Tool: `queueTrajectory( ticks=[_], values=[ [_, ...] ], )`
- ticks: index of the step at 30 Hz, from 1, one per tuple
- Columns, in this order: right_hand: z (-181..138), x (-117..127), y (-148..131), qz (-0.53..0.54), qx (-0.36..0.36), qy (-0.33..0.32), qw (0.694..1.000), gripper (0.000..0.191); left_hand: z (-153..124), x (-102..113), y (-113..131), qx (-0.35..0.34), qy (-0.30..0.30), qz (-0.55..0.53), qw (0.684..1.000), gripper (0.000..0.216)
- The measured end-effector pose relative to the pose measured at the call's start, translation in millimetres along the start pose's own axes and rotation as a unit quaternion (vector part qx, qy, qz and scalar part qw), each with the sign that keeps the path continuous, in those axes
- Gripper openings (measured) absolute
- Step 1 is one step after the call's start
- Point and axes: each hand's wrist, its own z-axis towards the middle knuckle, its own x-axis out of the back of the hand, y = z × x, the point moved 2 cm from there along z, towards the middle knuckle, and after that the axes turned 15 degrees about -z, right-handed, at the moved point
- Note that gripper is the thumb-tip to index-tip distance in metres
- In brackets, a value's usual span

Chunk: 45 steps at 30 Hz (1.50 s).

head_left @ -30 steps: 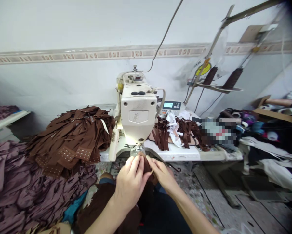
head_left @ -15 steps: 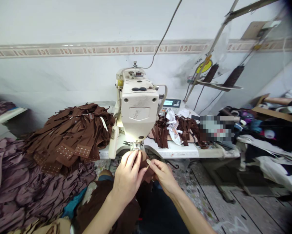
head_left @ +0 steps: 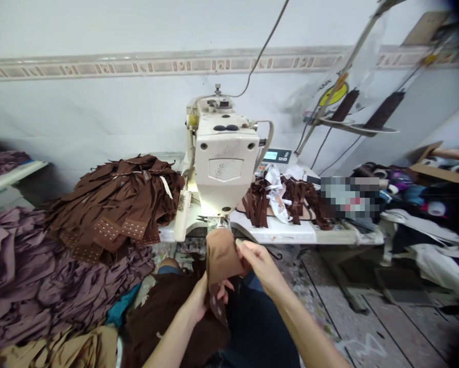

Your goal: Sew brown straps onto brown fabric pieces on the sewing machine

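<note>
A brown fabric piece (head_left: 222,258), its lighter side facing up, hangs from the needle area of a white sewing machine (head_left: 226,163). My right hand (head_left: 257,258) pinches its right edge between thumb and fingers. Lower down, my left hand (head_left: 204,299) is partly hidden behind the cloth, its curled fingers around the hanging lower part. Below that, more dark brown cloth (head_left: 168,312) lies across my lap.
Left of the machine a heap of brown garment pieces (head_left: 118,199) covers the table; mauve cloth (head_left: 18,286) piles up nearer. Right are brown straps (head_left: 258,202), a control panel (head_left: 275,156) and a stand with thread cones (head_left: 385,110).
My left hand has come away from the presser foot and dropped below the cloth. The fabric piece now shows its broad lighter side. The view has shifted slightly.
</note>
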Motion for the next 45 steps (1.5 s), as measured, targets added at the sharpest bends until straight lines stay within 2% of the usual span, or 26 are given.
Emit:
queueTrajectory(
  ticks=[3,6,8,10,12,14,16,18,20,22,25,28,32,34,35,37,38,40,43,45],
  values=[
    [-10.2,-1.5,-6.4,-0.056,0.021,0.005,0.998,0.056,-4.8,-0.6,1.7,-0.027,0.034,-0.069,0.997,0.063],
    [-22.0,4.3,-9.1,-0.089,0.031,0.011,0.995,0.050,-11.9,8.9,18.6,-0.079,0.096,-0.125,0.984,0.050],
    [-27.2,14.6,-7.3,-0.110,0.031,-0.015,0.993,0.048,-19.0,16.1,33.8,-0.111,0.132,-0.148,0.974,0.056],
    [-28.1,29.8,0.3,-0.146,0.020,-0.074,0.986,0.047,-28.5,20.1,48.8,-0.137,0.153,-0.155,0.966,0.060],
    [-25.1,47.6,13.4,-0.202,-0.001,-0.124,0.971,0.046,-40.1,19.7,61.3,-0.155,0.154,-0.147,0.965,0.058],
    [-21.0,62.6,27.3,-0.260,-0.015,-0.118,0.958,0.045,-52.2,15.3,69.0,-0.159,0.141,-0.132,0.968,0.052],
    [-20.4,66.8,35.4,-0.293,-0.013,-0.096,0.951,0.045,-62.6,7.9,71.1,-0.147,0.112,-0.093,0.978,0.043],
    [-25.6,56.1,34.4,-0.285,-0.004,-0.096,0.954,0.046,-69.8,-1.5,68.6,-0.139,0.068,-0.010,0.988,0.036],
    [-34.6,34.3,25.3,-0.248,0.007,-0.109,0.962,0.046,-73.5,-11.4,63.4,-0.149,0.027,0.096,0.984,0.030],
    [-42.5,9.6,12.8,-0.215,0.024,-0.115,0.969,0.041,-75.0,-20.3,58.3,-0.183,0.014,0.192,0.964,0.023],
    [-46.4,-14.9,-1.6,-0.184,0.058,-0.077,0.978,0.032,-76.6,-32.0,55.3,-0.250,0.014,0.308,0.918,0.013],
    [-44.4,-18.8,-7.2,-0.154,0.080,-0.050,0.983,0.025,-79.4,-40.2,59.7,-0.280,0.010,0.354,0.892,0.015],
    [-39.5,-9.4,-11.8,-0.078,0.035,-0.074,0.994,0.026,-84.0,-47.7,75.3,-0.229,-0.022,0.336,0.913,0.020],
    [-33.7,-5.1,-18.4,-0.044,0.038,-0.071,0.996,0.028,-86.2,-52.1,89.5,-0.262,-0.020,0.339,0.903,0.023],
    [-29.1,-3.5,-22.7,-0.039,0.053,-0.057,0.996,0.027,-86.9,-54.6,97.8,-0.300,-0.014,0.352,0.887,0.022],
    [-16.9,-1.5,-31.7,-0.046,0.102,-0.009,0.994,0.025,-86.5,-59.2,114.4,-0.390,0.002,0.391,0.834,0.012],
    [-9.6,-0.9,-35.7,-0.052,0.128,0.020,0.990,0.023,-85.3,-61.1,121.8,-0.432,0.007,0.418,0.799,0.013],
    [5.1,0.0,-41.2,-0.054,0.169,0.069,0.982,0.021,-81.2,-64.6,133.3,-0.500,-0.012,0.491,0.713,0.030],
    [21.1,0.9,-42.2,-0.031,0.172,0.082,0.981,0.025,-73.1,-66.8,140.4,-0.531,-0.092,0.615,0.575,0.051],
    [24.4,1.9,-39.6,-0.019,0.147,0.074,0.986,0.028,-68.6,-65.3,140.9,-0.512,-0.117,0.668,0.527,0.055]
  ],
)
